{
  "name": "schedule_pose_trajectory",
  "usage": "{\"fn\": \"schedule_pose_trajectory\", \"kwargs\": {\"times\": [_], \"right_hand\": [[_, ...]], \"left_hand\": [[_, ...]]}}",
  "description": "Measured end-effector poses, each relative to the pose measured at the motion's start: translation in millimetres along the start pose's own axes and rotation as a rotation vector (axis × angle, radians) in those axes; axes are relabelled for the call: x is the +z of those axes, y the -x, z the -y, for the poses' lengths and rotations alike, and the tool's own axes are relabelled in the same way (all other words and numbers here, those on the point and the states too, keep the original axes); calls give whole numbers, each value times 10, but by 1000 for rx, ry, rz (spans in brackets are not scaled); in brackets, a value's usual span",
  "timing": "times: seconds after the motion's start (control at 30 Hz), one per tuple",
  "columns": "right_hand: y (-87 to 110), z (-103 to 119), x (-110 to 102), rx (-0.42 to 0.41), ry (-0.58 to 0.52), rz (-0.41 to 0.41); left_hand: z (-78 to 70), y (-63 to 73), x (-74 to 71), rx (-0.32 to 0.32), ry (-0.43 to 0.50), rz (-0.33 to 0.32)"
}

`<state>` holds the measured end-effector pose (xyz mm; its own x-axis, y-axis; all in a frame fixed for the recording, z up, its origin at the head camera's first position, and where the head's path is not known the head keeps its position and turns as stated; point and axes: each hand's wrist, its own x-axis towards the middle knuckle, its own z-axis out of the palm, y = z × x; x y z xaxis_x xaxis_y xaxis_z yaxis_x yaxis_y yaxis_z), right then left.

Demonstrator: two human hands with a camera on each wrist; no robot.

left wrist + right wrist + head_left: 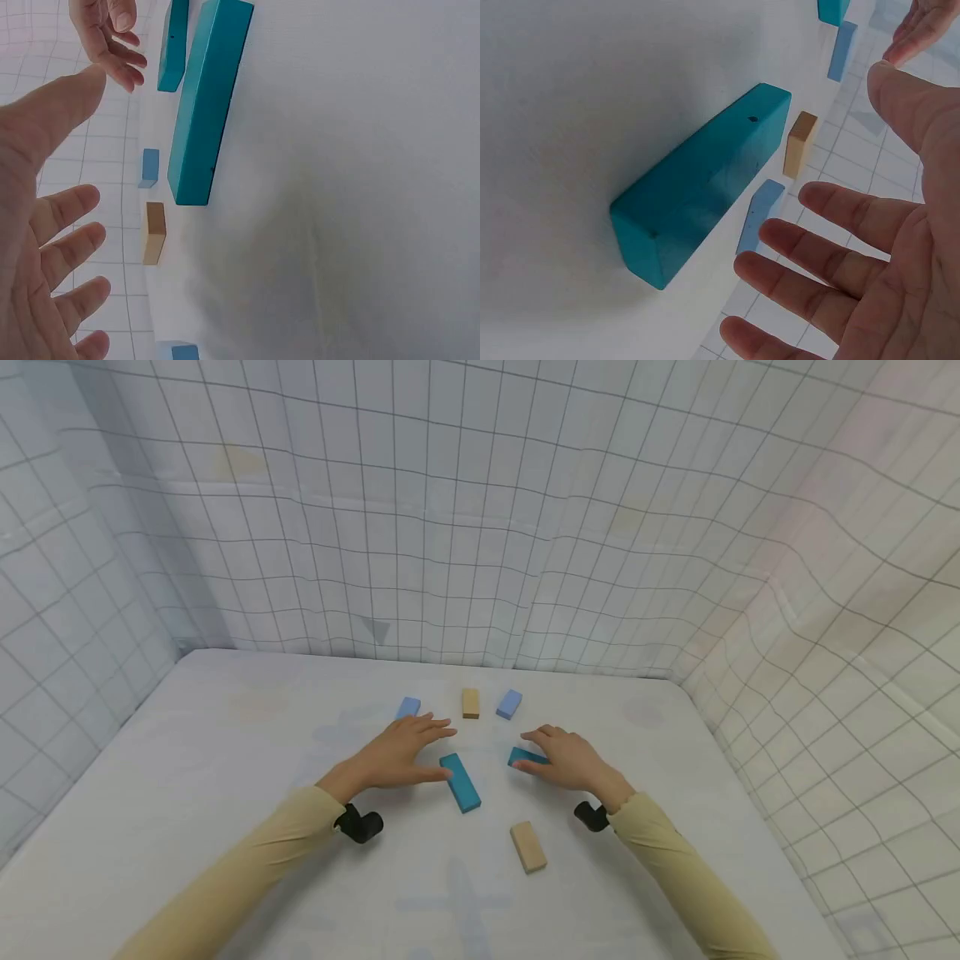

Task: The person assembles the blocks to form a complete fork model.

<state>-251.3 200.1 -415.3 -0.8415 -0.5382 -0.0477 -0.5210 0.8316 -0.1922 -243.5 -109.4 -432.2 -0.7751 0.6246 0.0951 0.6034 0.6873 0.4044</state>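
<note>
My left hand (pixel 399 753) hovers over the white table with its fingers spread, holding nothing. Its thumb overlaps the upper end of a long teal block (pixel 463 789) in the head view. Behind its fingers, a light blue block (pixel 408 706) is partly hidden. Across from it, my right hand (pixel 568 760) has its fingers apart and nothing in them. Under that hand lies a second teal block (pixel 705 184), partly covered by the hand in the head view. The right wrist view shows this block whole, with a small dark spot near one end.
Farther back lie a tan wooden block (pixel 470 702) and another light blue block (pixel 509 704). Nearer the body, a second tan block (pixel 528 847) lies between the forearms. A white cloth with a dark grid (pixel 480 527) hangs behind the table and along both sides.
</note>
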Motion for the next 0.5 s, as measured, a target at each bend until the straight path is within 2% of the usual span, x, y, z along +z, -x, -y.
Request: {"fn": "schedule_pose_trajectory", "kwargs": {"times": [0.23, 0.37, 0.5], "right_hand": [[19, -56, 61, 18, -9, 12], [31, -84, 94, 15, -4, -9], [44, -100, 117, 11, -15, -25]], "left_hand": [[-61, -94, 72, 104, 95, 97], [-81, -133, 125, 133, 102, 128], [-97, -166, 163, 124, 119, 161]]}}
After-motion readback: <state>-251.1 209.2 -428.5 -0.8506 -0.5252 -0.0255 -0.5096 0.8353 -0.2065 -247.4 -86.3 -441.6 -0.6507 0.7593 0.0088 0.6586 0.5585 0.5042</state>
